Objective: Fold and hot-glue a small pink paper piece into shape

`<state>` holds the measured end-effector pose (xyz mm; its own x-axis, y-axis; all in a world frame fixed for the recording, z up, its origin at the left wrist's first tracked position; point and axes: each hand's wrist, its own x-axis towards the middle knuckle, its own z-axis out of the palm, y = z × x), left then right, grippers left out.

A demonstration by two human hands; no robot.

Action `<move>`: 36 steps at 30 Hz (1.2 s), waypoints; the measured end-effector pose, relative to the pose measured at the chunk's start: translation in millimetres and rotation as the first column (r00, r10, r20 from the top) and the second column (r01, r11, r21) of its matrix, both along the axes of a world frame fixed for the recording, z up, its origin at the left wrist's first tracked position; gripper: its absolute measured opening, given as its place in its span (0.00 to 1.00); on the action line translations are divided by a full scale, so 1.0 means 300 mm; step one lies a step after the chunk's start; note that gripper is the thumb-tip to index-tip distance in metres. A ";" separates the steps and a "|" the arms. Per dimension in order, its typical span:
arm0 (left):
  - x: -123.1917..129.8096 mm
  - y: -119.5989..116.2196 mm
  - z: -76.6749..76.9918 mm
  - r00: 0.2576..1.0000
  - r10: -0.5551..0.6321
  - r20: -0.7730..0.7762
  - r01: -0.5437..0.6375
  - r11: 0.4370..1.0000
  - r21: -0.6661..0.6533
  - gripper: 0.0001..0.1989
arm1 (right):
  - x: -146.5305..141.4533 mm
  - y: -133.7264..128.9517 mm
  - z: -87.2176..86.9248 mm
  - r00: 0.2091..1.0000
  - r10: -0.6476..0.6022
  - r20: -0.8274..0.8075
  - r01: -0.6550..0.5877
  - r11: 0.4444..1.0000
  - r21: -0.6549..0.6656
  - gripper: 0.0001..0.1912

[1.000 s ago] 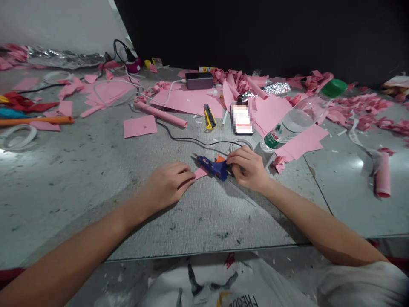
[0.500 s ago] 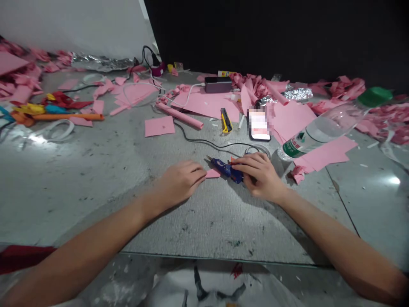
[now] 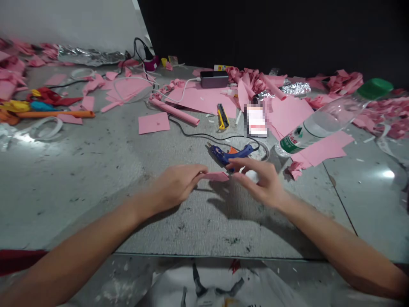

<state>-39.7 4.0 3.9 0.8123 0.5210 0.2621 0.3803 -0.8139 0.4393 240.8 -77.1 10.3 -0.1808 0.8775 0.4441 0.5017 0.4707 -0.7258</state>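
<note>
The person's left hand (image 3: 179, 183) pinches a pink strip (image 3: 217, 176) at its left end, between thumb and fingers, so that the right end stays uncovered. The strip is at the near middle of the table (image 3: 191, 230); a shadow below it suggests that it is a little lifted. The right hand (image 3: 262, 179) holds nothing visible: its thumb and fingers are spread moderately, just beside the strip's free end, probably for easy reach. Whether its fingertips touch the glue gun (image 3: 226, 155), one cannot tell. The gun lies just beyond, its tip toward the left, perhaps to keep it away from the fingers. Farther lie a cutter (image 3: 223, 116) and a phone (image 3: 256, 121).
</note>
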 end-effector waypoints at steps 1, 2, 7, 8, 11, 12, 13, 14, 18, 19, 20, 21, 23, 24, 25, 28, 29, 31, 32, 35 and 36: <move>0.011 -0.015 0.000 1.000 -0.017 0.013 0.017 1.000 -0.016 0.16 | -0.021 -0.015 0.009 0.999 0.025 -0.041 -0.027 0.998 -0.057 0.18; 0.023 -0.028 0.003 0.999 -0.027 0.025 0.028 0.999 -0.037 0.16 | -0.039 -0.026 0.016 0.997 0.036 -0.069 -0.043 0.994 -0.105 0.16; 0.077 -0.044 0.043 0.999 0.017 0.041 -0.007 0.971 -0.239 0.15 | -0.069 -0.036 0.009 0.983 -0.072 -0.168 0.032 0.972 -0.231 0.05; 0.086 -0.037 0.050 0.999 0.037 0.039 -0.024 0.958 -0.286 0.15 | -0.066 -0.036 0.004 0.977 -0.103 -0.185 0.060 0.973 -0.222 0.05; 0.107 -0.019 0.052 0.998 0.043 0.048 -0.022 0.932 -0.363 0.17 | -0.055 -0.041 -0.009 0.973 -0.150 -0.177 0.117 0.976 -0.183 0.04; 0.111 -0.018 0.047 0.998 0.019 0.067 0.006 0.934 -0.356 0.17 | -0.054 -0.044 -0.011 0.978 -0.142 -0.152 0.114 0.978 -0.177 0.03; 0.114 -0.020 0.040 0.995 -0.013 0.094 0.045 0.940 -0.340 0.17 | -0.054 -0.048 -0.010 0.986 -0.120 -0.118 0.098 0.979 -0.177 0.03; 0.115 -0.026 0.033 0.991 -0.042 0.126 0.082 0.942 -0.325 0.16 | -0.056 -0.053 -0.008 0.993 -0.090 -0.082 0.074 0.981 -0.180 0.03; 0.101 -0.064 0.022 0.971 0.075 0.227 0.065 0.832 -0.551 0.13 | -0.084 -0.081 0.009 0.990 -0.062 -0.129 0.026 0.963 -0.269 0.09; 0.096 -0.072 0.024 0.954 0.163 0.250 0.042 0.756 -0.653 0.12 | -0.097 -0.090 0.013 0.970 -0.107 -0.220 0.030 0.944 -0.328 0.10; 0.092 -0.079 0.027 0.929 0.248 0.275 0.038 0.675 -0.737 0.11 | -0.112 -0.098 0.016 0.931 -0.161 -0.327 0.020 0.919 -0.394 0.10; 0.089 -0.085 0.029 0.897 0.319 0.306 0.055 0.606 -0.794 0.10 | -0.127 -0.107 0.018 0.881 -0.205 -0.427 -0.018 0.887 -0.461 0.10; 0.091 -0.093 0.030 0.836 0.398 0.379 0.134 0.522 -0.842 0.07 | -0.155 -0.119 0.019 0.792 -0.225 -0.568 -0.155 0.826 -0.542 0.10; 0.094 -0.096 0.030 0.817 0.404 0.410 0.186 0.489 -0.852 0.06 | -0.167 -0.123 0.018 0.768 -0.206 -0.607 -0.223 0.802 -0.554 0.10; 0.098 -0.099 0.028 0.806 0.399 0.436 0.241 0.451 -0.859 0.05 | -0.176 -0.125 0.017 0.753 -0.179 -0.633 -0.279 0.785 -0.553 0.10; 0.111 -0.102 0.021 0.799 0.381 0.465 0.361 0.315 -0.878 0.02 | -0.187 -0.122 0.012 0.714 -0.116 -0.691 -0.383 0.761 -0.523 0.09; 0.113 -0.101 0.019 0.805 0.376 0.458 0.370 0.284 -0.884 0.02 | -0.187 -0.120 0.010 0.701 -0.107 -0.705 -0.401 0.758 -0.514 0.09; 0.115 -0.101 0.018 0.830 0.359 0.426 0.350 0.259 -0.900 0.04 | -0.185 -0.118 0.004 0.694 -0.104 -0.712 -0.412 0.754 -0.512 0.08; 0.114 -0.101 0.018 0.844 0.346 0.409 0.333 0.260 -0.907 0.06 | -0.184 -0.118 0.000 0.704 -0.106 -0.703 -0.403 0.755 -0.518 0.07; 0.108 -0.107 0.020 0.871 0.310 0.381 0.292 0.296 -0.909 0.10 | -0.180 -0.120 -0.012 0.764 -0.096 -0.638 -0.351 0.767 -0.537 0.07; 0.106 -0.110 0.020 0.874 0.301 0.382 0.282 0.325 -0.903 0.10 | -0.179 -0.121 -0.016 0.786 -0.084 -0.613 -0.332 0.779 -0.532 0.07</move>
